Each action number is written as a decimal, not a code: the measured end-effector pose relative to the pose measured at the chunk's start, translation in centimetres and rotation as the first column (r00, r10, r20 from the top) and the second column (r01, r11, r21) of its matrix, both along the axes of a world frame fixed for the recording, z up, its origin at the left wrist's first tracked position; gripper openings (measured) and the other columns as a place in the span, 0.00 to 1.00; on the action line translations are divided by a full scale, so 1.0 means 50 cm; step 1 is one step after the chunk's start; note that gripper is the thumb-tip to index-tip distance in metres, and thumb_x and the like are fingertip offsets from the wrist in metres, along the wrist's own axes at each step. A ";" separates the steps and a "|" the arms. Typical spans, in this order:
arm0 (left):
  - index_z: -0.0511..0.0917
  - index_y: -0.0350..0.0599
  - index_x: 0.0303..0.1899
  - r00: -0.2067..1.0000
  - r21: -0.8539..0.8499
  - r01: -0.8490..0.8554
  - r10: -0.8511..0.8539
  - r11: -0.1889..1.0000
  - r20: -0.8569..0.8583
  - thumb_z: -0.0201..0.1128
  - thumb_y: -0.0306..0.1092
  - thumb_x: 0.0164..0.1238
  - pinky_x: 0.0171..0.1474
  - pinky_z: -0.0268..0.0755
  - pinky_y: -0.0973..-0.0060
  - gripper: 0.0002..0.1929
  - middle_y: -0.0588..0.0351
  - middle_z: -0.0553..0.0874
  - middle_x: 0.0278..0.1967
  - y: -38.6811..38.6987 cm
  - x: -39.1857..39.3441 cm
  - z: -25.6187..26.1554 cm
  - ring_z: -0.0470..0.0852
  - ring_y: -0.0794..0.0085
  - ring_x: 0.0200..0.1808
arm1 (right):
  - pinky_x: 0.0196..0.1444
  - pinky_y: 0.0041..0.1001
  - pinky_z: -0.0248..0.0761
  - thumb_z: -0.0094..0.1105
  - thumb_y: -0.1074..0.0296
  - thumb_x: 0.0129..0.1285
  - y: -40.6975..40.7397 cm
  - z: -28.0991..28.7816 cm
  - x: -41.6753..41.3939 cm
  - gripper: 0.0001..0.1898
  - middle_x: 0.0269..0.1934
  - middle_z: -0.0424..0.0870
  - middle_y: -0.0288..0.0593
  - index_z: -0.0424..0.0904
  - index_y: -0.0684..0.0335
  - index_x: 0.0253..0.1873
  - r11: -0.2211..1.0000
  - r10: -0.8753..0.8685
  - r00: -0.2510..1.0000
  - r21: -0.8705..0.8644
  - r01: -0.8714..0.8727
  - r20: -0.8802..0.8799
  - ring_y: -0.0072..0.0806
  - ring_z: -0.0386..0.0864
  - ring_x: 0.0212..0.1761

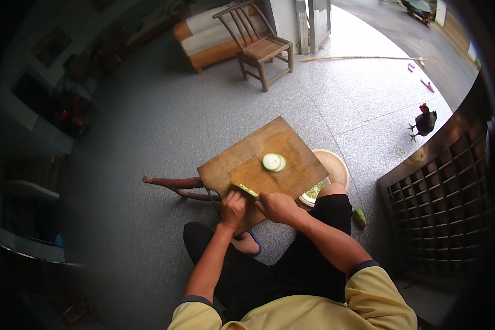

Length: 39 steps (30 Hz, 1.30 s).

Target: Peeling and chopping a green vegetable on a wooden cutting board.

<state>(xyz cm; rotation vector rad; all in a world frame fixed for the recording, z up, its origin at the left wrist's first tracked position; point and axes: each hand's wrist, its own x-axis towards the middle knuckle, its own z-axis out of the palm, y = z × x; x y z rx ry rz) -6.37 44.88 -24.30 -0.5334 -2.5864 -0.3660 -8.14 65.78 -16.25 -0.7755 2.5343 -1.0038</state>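
A wooden cutting board [247,152] rests before me on a support with reddish wooden legs. My right hand [278,207] grips a knife, whose blade [253,198] is seen nearly edge-on, with small pale green pieces [247,190] along it. My left hand [233,209] is right beside the blade at the board's near left, fingers bent; whatever lies beneath them is hidden. Two overlapping round slices of a pale, green-rimmed vegetable [272,161] lie near the board's middle.
Partly under the board's right side are a bowl of shredded greenish food [314,191] and a round tan tray [339,165]. A green vegetable piece [359,218] lies on the floor. A wooden chair [266,47], a dark chicken [425,121] and a lattice panel [437,202] stand around.
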 end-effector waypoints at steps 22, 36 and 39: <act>0.81 0.45 0.30 0.999 -0.013 -0.019 0.019 1.000 -0.043 0.60 0.26 0.50 0.35 0.76 0.63 0.05 0.53 0.79 0.30 -0.004 0.008 -0.010 0.80 0.57 0.35 | 0.38 0.50 0.73 0.53 0.55 0.68 0.010 0.008 0.010 0.17 0.30 0.81 0.61 0.75 0.66 0.41 1.000 0.006 0.998 0.006 -0.007 0.058 0.58 0.80 0.35; 0.74 0.46 0.22 0.998 -0.038 -0.011 0.009 0.999 -0.069 0.60 0.26 0.48 0.35 0.75 0.65 0.03 0.54 0.74 0.26 0.010 0.005 0.013 0.78 0.59 0.32 | 0.39 0.50 0.72 0.52 0.54 0.68 -0.014 -0.017 0.000 0.17 0.30 0.81 0.61 0.76 0.66 0.40 0.999 -0.034 0.999 -0.033 0.035 0.042 0.59 0.80 0.35; 0.74 0.46 0.23 0.996 -0.004 -0.003 0.003 1.000 -0.089 0.60 0.26 0.47 0.34 0.74 0.64 0.03 0.54 0.74 0.26 0.009 0.008 0.011 0.78 0.60 0.31 | 0.39 0.50 0.72 0.52 0.54 0.68 -0.002 0.005 0.006 0.17 0.30 0.81 0.61 0.75 0.66 0.40 0.998 -0.057 0.997 -0.029 0.058 0.047 0.59 0.80 0.35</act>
